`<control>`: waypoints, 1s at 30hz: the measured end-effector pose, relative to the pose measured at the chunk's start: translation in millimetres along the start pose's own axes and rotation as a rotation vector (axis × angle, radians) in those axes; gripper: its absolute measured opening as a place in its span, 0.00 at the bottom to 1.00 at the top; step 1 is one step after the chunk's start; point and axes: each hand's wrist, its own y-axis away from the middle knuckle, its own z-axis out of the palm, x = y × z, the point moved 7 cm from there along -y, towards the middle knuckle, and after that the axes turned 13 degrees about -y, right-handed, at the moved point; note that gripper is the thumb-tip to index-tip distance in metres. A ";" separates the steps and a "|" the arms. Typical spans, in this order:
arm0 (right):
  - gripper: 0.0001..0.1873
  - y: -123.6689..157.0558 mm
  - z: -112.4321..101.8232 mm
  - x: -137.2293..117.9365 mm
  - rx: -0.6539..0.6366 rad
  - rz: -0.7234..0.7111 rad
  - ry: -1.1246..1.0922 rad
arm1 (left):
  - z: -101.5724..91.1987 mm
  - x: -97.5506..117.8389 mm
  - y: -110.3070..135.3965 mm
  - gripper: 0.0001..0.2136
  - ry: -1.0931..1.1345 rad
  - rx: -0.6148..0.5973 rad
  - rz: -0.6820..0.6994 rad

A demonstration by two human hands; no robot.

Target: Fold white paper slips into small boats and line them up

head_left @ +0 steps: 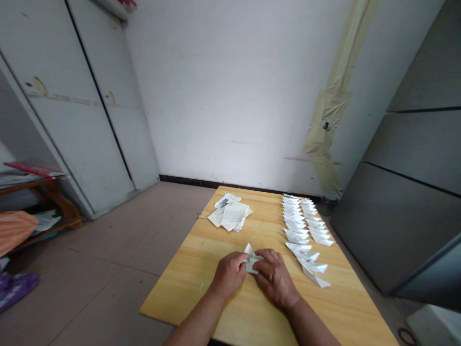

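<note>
A small folded piece of printed paper [251, 265] lies between my hands, near the middle of the wooden table. One pointed corner of it sticks up at the back. My left hand [230, 271] pinches its left edge between thumb and curled fingers. On the other side, my right hand [272, 274] has its fingers bent over the paper's right part, pressing or gripping it. Parts of the paper are covered by my fingers. To the right stand rows of folded paper pieces [295, 221] with pointed ends, and nearer me a few looser ones [311, 263].
A pile of flat printed sheets [234, 215] lies at the table's [190, 283] far left. A white wall [230, 96] rises behind it. Grey panels [406, 202] stand on the right, a sliding-door cupboard [90, 105] on the left, beside a wooden shelf [61, 202].
</note>
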 end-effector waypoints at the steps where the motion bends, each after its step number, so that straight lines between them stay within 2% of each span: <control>1: 0.08 -0.4 -0.6 1.9 0.002 0.011 -0.019 | -0.6 1.1 -0.1 0.15 -0.020 -0.008 0.006; 5: 0.07 -0.4 -2.1 9.6 -0.005 0.050 -0.080 | -4.5 4.0 -0.5 0.13 -0.095 -0.027 0.004; 11: 0.08 1.5 -2.0 16.2 -0.028 0.084 -0.092 | -17.5 15.6 0.6 0.12 -0.175 0.053 0.104; 16: 0.10 -2.5 -0.5 24.8 -0.019 0.154 -0.146 | -13.2 23.8 6.5 0.10 -0.236 -0.041 0.247; 23: 0.10 -10.7 3.3 31.8 0.019 0.306 -0.037 | -17.0 19.5 16.3 0.10 -0.190 -0.027 0.260; 30: 0.09 -13.9 10.9 40.0 0.041 0.345 0.086 | -21.2 21.8 19.3 0.11 -0.197 -0.006 0.263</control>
